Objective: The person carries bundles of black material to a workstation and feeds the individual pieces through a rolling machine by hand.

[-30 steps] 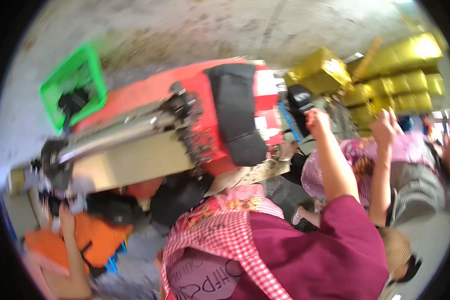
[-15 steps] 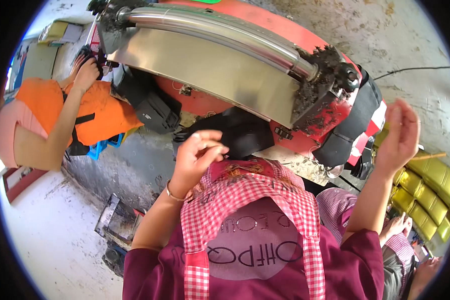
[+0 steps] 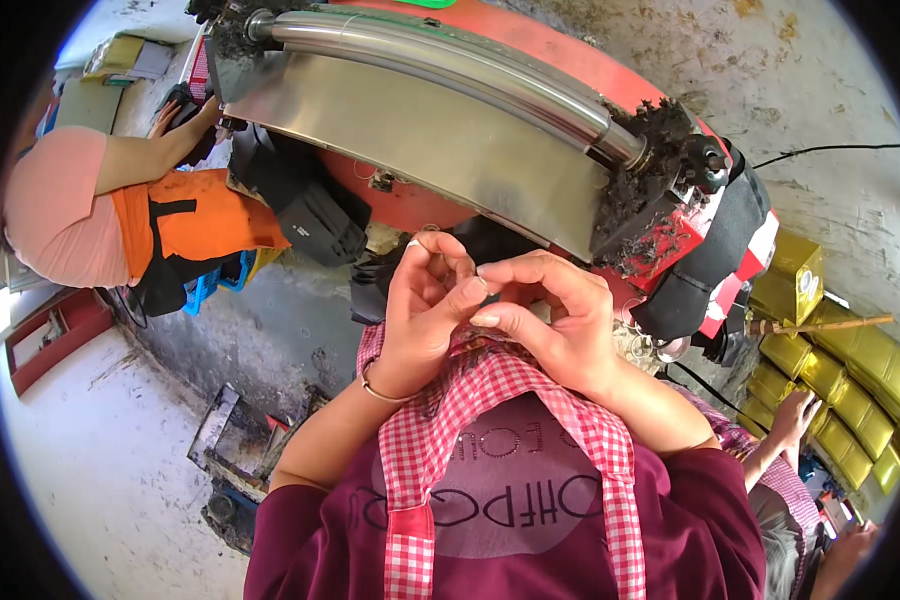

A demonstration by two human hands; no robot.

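Note:
In front of my chest, over the red checked apron [image 3: 515, 375], both hands meet at their fingertips. My left hand [image 3: 425, 310], with a bangle at its wrist, is closed in a pinch. Opposite it my right hand [image 3: 565, 315] pinches too, thumb against curled fingers. Whatever sits between the fingertips is too small to make out. Behind the hands lies black sheet material [image 3: 495, 240], partly hidden by them. Beyond stands a red machine with a shiny metal roller [image 3: 450, 62] and a slanted metal plate [image 3: 410, 135].
Dark scraps [image 3: 640, 165] cling to the roller's right end. A black strip [image 3: 705, 260] drapes over the machine's right side. Gold packages [image 3: 820, 375] are stacked at right, near another person's hand [image 3: 792, 415]. At left, a person wears an orange apron [image 3: 205, 215].
My right hand has come from the far right to meet my left hand, which has shifted slightly right. The person at left has leaned toward the machine.

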